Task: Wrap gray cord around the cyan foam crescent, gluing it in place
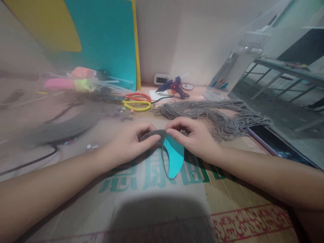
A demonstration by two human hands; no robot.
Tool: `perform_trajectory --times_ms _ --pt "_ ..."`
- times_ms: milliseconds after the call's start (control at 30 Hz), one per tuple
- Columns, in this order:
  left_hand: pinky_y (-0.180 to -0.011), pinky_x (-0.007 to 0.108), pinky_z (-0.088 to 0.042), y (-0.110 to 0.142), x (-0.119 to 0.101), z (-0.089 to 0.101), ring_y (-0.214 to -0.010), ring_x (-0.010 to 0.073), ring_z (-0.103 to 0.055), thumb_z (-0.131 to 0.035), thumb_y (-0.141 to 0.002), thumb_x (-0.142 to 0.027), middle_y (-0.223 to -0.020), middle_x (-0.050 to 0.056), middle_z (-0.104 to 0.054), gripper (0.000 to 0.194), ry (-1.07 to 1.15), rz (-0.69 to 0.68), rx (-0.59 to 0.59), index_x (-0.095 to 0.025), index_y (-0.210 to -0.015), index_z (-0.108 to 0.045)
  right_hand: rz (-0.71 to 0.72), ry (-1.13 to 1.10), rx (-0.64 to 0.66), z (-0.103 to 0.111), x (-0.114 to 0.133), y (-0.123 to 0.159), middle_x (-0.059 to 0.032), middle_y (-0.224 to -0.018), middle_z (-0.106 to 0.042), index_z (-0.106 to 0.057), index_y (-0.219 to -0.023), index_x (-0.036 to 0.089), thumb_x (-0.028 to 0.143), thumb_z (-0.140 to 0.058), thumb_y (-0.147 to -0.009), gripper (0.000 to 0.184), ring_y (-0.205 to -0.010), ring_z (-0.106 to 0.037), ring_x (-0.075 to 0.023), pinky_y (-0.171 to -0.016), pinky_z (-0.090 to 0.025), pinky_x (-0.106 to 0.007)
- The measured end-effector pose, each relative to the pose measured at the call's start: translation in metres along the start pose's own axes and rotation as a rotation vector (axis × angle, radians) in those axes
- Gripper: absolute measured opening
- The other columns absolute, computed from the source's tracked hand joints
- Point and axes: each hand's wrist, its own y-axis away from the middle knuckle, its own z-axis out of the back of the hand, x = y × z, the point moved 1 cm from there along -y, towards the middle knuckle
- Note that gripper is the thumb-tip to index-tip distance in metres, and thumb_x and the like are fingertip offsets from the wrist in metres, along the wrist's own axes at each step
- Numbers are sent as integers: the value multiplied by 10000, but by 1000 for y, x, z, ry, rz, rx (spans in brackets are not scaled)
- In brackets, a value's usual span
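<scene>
Between my hands is a curved turquoise cutout (176, 153), its left part covered by rows of grey cord (156, 136). My left hand (138, 141) grips the cord-covered part, thumb on top and fingers behind. With thumb and forefinger, my right hand (188, 133) pinches the cutout's upper edge where the grey covering ends. A loose length of the cord hangs down along the bare turquoise part and curls under its lower tip. The fingers of both hands are partly hidden behind the piece.
Behind my hands lie red-and-yellow-handled scissors (138, 102), a glue gun (174, 87) with a red light, and a small digital clock (162, 79). A grey cord bundle (215, 113), clear bottle (224, 72) and phone (280, 145) are rightward. Printed cardboard (162, 209) covers the table.
</scene>
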Motion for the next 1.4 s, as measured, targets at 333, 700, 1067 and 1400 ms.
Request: perform_trajectory --times_ms 333,700,1067,1400 --pt "-499 226 -377 -2 2 -2 -561 127 -516 -550 -856 -453 -635 -8 -598 292 57 56 -15 -191 -741 -608 -73 -152 -13 -3 -3 0 18 -757 -583 -546 -858 199 294 -620 -859 120 -665 -541 -102 -597 -434 -226" --pt "-472 227 -389 -6 8 2 -523 121 -526 -611 -825 -473 -696 -3 -642 328 352 209 -170 -198 -1003 -622 -216 -159 172 -2 -8 -2 26 -618 -570 -604 -745 169 324 -571 -873 204 -543 -498 -89 -519 -397 -217" --pt "-602 242 -390 -8 12 0 -672 136 -508 -591 -831 -441 -704 -19 -542 270 146 34 -7 -186 -741 -596 -302 -310 83 -1 -5 2 24 -572 -597 -610 -694 160 404 -605 -862 296 -450 -495 -68 -431 -391 -194" --pt "-562 239 -342 -6 9 -1 -614 137 -486 -552 -833 -388 -643 -29 -512 251 47 42 34 -193 -676 -539 -230 -366 -17 0 -10 -2 30 -654 -603 -573 -845 188 399 -590 -875 214 -554 -546 -82 -534 -456 -201"
